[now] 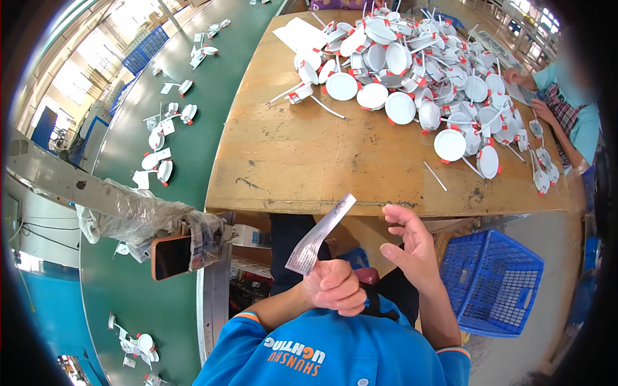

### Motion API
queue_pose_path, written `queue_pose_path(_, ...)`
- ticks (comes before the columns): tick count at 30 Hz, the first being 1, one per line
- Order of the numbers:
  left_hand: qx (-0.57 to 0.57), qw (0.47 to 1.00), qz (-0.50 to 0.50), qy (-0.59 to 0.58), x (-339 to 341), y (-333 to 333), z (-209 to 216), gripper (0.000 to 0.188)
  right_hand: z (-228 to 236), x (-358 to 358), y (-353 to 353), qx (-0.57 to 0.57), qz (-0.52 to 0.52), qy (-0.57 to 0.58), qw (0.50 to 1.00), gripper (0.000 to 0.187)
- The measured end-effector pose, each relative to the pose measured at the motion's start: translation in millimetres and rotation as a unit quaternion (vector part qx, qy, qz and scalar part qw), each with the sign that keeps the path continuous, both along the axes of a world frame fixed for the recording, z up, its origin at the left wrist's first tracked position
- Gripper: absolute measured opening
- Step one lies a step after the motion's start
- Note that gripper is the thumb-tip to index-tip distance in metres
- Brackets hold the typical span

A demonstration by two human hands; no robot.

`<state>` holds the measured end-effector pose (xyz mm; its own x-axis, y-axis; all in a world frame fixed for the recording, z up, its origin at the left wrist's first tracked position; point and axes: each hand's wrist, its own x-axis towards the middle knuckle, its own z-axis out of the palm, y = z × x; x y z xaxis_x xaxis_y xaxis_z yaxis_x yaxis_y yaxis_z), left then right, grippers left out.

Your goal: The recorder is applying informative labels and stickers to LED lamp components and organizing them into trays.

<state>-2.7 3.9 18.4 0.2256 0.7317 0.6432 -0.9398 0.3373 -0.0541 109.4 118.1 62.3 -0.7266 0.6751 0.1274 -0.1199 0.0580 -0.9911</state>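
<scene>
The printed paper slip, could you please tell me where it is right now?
In the head view, the printed paper slip is near the middle, held in the left hand, with the open right hand to its right.

The slip (320,233) is pale, printed and slightly curled. It is held aslant, by the table (290,167)'s near edge.

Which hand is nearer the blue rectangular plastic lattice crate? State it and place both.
Right. The right hand is raised just left of the crate; the left hand, gripping a thin pale printed strip, is farther left.
</scene>
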Motion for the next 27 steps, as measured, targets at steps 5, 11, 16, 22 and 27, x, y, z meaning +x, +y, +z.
queue_pose_path(5, -0.038, 0.997, 0.036, 0.062, -9.3, -8.9, 7.7, 0.043, 2.6, 3.0, 5.0, 0.01, 0.002, 0.003, 1.0, 0.033)
queue_pose_path(11, -0.078, 0.933, 0.193, 0.293, -23.2, 6.4, 7.1, 0.032, -8.2, -2.5, -12.6, -0.16, 0.075, -0.003, 0.984, 0.027)
queue_pose_path(16, -0.005, 0.886, 0.16, 0.436, -17.6, 15.6, -14.0, 0.031, 10.6, -14.4, -6.8, -0.046, 0.239, -0.05, 0.969, 0.032)
queue_pose_path(22, -0.119, 0.812, 0.136, 0.554, -21.1, -0.4, -29.5, 0.025, 5.9, 1.9, -21.8, -0.336, 0.228, -0.096, 0.909, 0.026)
queue_pose_path(27, -0.135, 0.853, 0.119, 0.49, -15.3, -0.2, -13.5, 0.04, 10.1, 2.3, -27.3, -0.23, 0.226, -0.026, 0.946, 0.022)
